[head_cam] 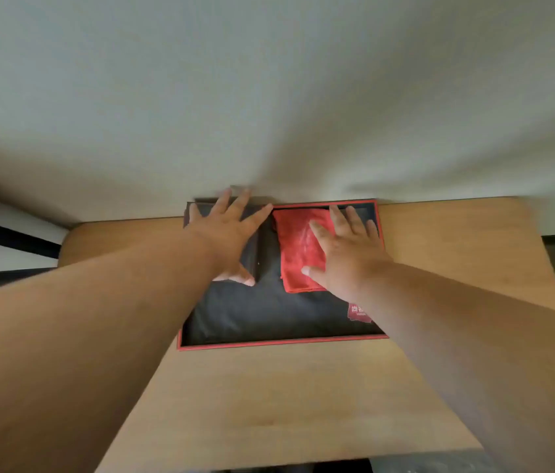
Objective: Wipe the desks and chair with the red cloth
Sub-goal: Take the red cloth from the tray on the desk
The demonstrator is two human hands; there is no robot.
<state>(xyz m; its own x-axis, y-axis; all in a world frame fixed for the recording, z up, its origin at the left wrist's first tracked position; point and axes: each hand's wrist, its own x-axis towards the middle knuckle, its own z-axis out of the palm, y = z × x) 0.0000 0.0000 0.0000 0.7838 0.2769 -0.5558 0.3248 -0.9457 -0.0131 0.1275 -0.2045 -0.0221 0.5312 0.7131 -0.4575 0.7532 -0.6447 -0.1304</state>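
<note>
My right hand (344, 254) presses flat on the red cloth (298, 254); my left hand (231, 240), fingers spread, braces a dark folder (252, 230). I risk shoving the desk mat (252, 315) askew.

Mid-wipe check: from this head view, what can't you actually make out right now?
- Red logo on the black mat, head view: part hidden by the right forearm, text too small.
- Red cloth: right part covered by the right hand.
- Dark object under the left hand: mostly covered, unidentifiable.
- Desk far edge: motion-blurred.
- Chair: not in view.
</note>
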